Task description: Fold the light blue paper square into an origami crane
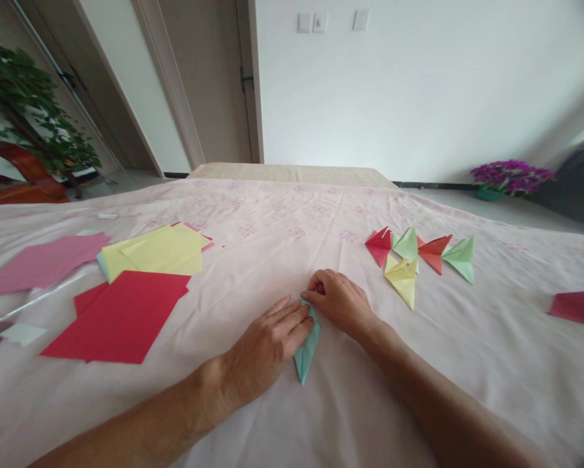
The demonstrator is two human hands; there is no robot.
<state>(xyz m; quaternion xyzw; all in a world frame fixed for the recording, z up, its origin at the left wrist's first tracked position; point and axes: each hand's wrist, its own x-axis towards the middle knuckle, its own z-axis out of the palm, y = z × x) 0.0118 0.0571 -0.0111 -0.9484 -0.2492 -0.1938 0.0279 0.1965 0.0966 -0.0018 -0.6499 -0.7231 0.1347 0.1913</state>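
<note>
A teal folded paper piece (305, 354), long and pointed toward me, lies on the pink tablecloth (282, 227). My left hand (267, 341) lies flat on its left side, fingers stretched out and pressing it down. My right hand (338, 300) is curled, its fingertips pinching the paper's upper tip. To the right lie finished folded shapes: a red one (380, 246), a light green one (408, 244), a yellow one (404, 278), an orange-red one (434, 252) and another green one (462, 259).
Flat sheets lie at the left: red (121, 315), yellow (158, 252) and pink (41, 263). Another red piece (577, 307) sits at the far right edge. A potted plant (23, 104) stands at the left, purple flowers (509, 177) on the floor at the right.
</note>
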